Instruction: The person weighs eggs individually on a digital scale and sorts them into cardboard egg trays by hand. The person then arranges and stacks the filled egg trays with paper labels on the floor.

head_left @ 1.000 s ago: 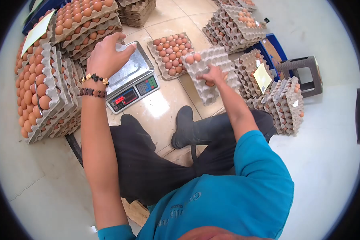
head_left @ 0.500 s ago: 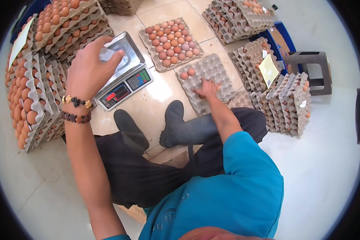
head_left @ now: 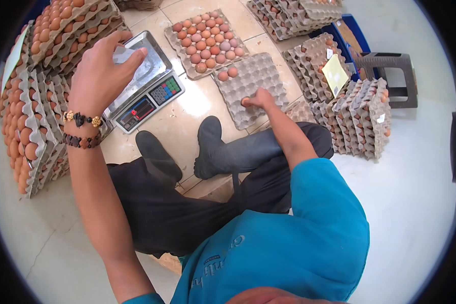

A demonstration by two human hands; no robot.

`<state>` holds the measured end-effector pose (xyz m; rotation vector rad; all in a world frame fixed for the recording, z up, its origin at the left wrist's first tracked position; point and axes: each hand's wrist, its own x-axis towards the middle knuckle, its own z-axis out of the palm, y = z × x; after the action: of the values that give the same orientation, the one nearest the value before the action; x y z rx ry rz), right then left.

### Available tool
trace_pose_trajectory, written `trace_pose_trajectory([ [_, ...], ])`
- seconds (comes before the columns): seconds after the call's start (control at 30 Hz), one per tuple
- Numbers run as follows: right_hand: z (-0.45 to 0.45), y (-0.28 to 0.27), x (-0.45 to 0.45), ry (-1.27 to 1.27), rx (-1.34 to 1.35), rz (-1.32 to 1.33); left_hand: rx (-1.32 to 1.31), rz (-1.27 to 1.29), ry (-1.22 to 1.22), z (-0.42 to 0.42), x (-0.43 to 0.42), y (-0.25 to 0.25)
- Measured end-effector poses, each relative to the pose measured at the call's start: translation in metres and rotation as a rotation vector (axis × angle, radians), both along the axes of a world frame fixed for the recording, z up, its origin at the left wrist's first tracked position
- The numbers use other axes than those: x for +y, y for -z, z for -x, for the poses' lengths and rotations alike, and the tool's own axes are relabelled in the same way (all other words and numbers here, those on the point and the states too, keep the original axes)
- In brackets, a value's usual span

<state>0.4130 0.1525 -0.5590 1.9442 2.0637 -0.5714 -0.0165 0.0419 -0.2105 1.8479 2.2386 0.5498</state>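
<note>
My left hand (head_left: 104, 66), with beaded bracelets at the wrist, hovers over the metal pan of a digital scale (head_left: 149, 83), thumb and fingers apart and holding nothing. Lower right of the scale, my right hand (head_left: 261, 99) reaches onto a grey egg tray (head_left: 256, 76), its fingers on a brown egg (head_left: 245, 102). Two other eggs (head_left: 227, 74) sit near that tray's upper left corner, and most of its cups are bare. Just above it lies a tray filled with brown eggs (head_left: 205, 42).
Tall stacks of egg trays (head_left: 30, 126) stand at the left. More stacks (head_left: 357, 119) stand at the right, one with a yellow paper (head_left: 335, 76). Behind them are a blue crate (head_left: 352, 38) and a grey plastic stool (head_left: 405, 81). My boots (head_left: 210, 147) are below the trays.
The mostly bare tray has been set down on the floor beside the full one. My right hand's fingers have closed on an egg there. The view has shifted, and my left hand stays over the scale.
</note>
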Motion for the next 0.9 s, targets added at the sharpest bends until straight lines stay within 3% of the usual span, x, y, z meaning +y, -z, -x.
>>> trace_pose_trajectory([
  [0.1,0.024,-0.002,-0.005,-0.158,-0.129,0.107,-0.020,-0.010,0.022,-0.006,0.001,0.000],
  [0.2,0.002,-0.001,0.003,-0.033,0.095,0.292,0.002,-0.005,0.019,0.000,-0.005,0.001],
  [0.3,-0.020,0.016,0.018,0.538,0.555,0.646,0.008,-0.043,-0.002,0.009,-0.001,0.003],
  [0.33,-0.017,-0.014,0.009,0.607,0.847,0.771,0.009,-0.056,-0.010,0.014,0.000,0.004],
  [0.43,0.025,-0.040,0.017,0.613,1.327,1.050,-0.035,-0.094,-0.025,0.021,0.006,0.006],
  [0.57,0.130,-0.048,0.035,0.422,1.528,1.355,-0.093,-0.153,0.029,0.029,0.007,-0.004],
  [0.7,0.269,-0.066,0.027,0.271,1.537,0.793,-0.118,-0.193,-0.055,0.049,-0.012,-0.013],
  [0.77,0.329,-0.060,0.026,-0.155,1.328,0.363,-0.169,-0.139,-0.129,0.059,-0.028,-0.022],
  [0.83,0.372,-0.061,0.015,-0.566,0.927,-0.330,-0.050,-0.242,-0.099,0.081,-0.041,-0.008],
  [0.9,0.398,-0.056,0.014,-0.602,0.804,-0.284,0.007,-0.241,-0.141,0.088,-0.056,-0.008],
])
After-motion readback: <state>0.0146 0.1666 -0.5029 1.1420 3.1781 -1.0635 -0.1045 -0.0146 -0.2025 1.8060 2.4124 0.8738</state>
